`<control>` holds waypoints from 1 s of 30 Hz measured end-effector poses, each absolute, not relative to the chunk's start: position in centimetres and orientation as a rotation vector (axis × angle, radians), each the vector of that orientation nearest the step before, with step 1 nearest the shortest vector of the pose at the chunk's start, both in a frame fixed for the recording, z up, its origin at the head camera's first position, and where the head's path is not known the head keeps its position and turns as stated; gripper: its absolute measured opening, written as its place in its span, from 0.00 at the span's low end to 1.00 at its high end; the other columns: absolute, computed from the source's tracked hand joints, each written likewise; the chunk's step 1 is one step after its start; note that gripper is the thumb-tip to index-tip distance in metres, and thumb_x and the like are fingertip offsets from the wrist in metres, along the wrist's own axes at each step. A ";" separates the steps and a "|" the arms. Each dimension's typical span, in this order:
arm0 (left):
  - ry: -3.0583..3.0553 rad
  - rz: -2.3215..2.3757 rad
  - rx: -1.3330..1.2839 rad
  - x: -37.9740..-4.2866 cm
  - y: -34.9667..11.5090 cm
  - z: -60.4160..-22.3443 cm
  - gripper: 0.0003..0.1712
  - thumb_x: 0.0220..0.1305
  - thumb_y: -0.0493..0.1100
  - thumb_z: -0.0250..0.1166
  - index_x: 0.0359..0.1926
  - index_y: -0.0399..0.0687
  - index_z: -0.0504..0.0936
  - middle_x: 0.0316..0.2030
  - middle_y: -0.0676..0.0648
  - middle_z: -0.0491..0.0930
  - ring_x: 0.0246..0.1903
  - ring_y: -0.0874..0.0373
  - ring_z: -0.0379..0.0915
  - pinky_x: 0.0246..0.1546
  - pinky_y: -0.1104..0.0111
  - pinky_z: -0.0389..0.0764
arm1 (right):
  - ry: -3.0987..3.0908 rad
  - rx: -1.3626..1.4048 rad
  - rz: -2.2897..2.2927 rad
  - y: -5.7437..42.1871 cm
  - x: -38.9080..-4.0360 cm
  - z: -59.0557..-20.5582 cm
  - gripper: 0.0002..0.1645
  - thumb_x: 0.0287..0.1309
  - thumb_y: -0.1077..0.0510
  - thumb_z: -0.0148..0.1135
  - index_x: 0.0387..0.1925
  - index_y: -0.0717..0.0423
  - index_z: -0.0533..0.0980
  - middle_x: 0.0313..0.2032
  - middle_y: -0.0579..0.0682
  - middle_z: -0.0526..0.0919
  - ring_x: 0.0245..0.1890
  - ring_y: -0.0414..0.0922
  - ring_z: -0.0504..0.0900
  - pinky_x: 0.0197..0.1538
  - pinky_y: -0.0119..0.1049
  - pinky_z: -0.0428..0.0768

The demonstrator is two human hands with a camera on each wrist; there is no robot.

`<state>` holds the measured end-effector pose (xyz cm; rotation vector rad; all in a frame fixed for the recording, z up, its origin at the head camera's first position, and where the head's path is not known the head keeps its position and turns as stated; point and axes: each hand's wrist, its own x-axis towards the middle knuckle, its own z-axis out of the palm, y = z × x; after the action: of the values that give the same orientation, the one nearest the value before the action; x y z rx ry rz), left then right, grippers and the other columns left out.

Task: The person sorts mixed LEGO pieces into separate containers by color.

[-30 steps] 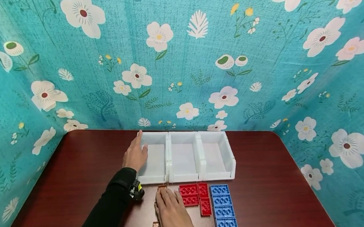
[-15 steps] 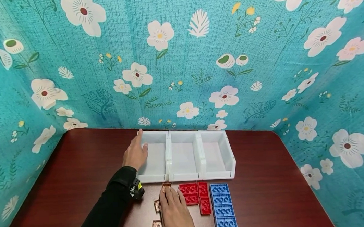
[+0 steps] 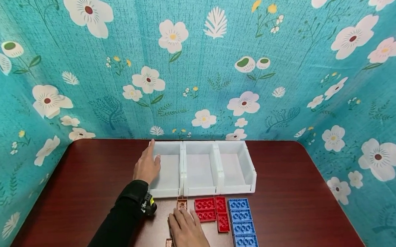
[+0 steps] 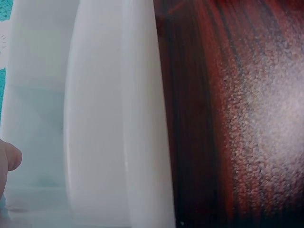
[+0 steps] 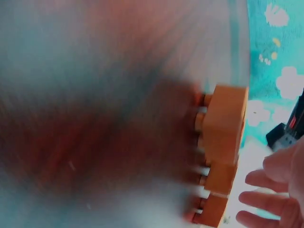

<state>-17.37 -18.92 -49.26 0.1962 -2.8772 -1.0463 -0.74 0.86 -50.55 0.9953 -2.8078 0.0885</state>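
My left hand [image 3: 146, 166] rests at the left wall of a white three-part bin [image 3: 201, 192], fingers straight and thumb apart. In the left wrist view, a thumb tip [image 4: 13, 156] shows beside the bin's pale wall [image 4: 99, 118]. My right hand [image 3: 189, 234] lies low over the table in front of the bin, its fingers together and fairly straight. One orange-brown toy brick [image 3: 181, 203] sits just beyond its fingertips, another brick [image 3: 169, 246] peeks out at its left. In the right wrist view, orange bricks [image 5: 223, 123] stand in a row, studs down, near the right fingers [image 5: 266, 203].
To the right of the hand lie several red bricks [image 3: 205, 215] in a group, hollow side up. A column of blue bricks [image 3: 243, 227] lies farther right. A flowered teal cloth [image 3: 195, 64] hangs behind the dark red table [image 3: 289, 193].
My right hand shifted slightly right, then back left and a little nearer, covering the left middle brick again. The far orange-brown brick has moved slightly right and shows more. My left hand stays put.
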 end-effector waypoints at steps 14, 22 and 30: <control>-2.885 -1.052 0.192 -17.5 -18.9 -49.4 0.39 0.79 0.43 0.52 0.82 0.50 0.44 0.75 0.33 0.56 0.60 0.29 0.70 0.59 0.38 0.71 | -2.740 0.974 -0.034 1.2 0.7 -51.9 0.47 0.60 0.24 0.51 0.62 0.57 0.77 0.61 0.52 0.79 0.59 0.46 0.78 0.63 0.39 0.75; -2.892 -1.047 0.211 -17.6 -18.8 -49.3 0.39 0.79 0.44 0.51 0.82 0.51 0.43 0.75 0.34 0.56 0.59 0.29 0.71 0.58 0.38 0.72 | -2.765 0.863 -0.068 0.5 0.9 -52.0 0.34 0.60 0.42 0.61 0.62 0.57 0.77 0.62 0.53 0.77 0.59 0.46 0.78 0.63 0.39 0.76; -2.890 -1.037 0.216 -17.5 -18.8 -49.2 0.39 0.79 0.44 0.51 0.82 0.52 0.43 0.75 0.33 0.56 0.59 0.29 0.71 0.59 0.38 0.72 | -2.826 0.843 -0.030 0.4 1.0 -51.7 0.36 0.58 0.44 0.63 0.64 0.57 0.75 0.64 0.53 0.76 0.61 0.47 0.77 0.64 0.41 0.75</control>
<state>-17.46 -18.81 -49.17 0.2158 -2.8904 -1.0371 1.00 0.43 -51.72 0.8434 -2.8262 -0.0303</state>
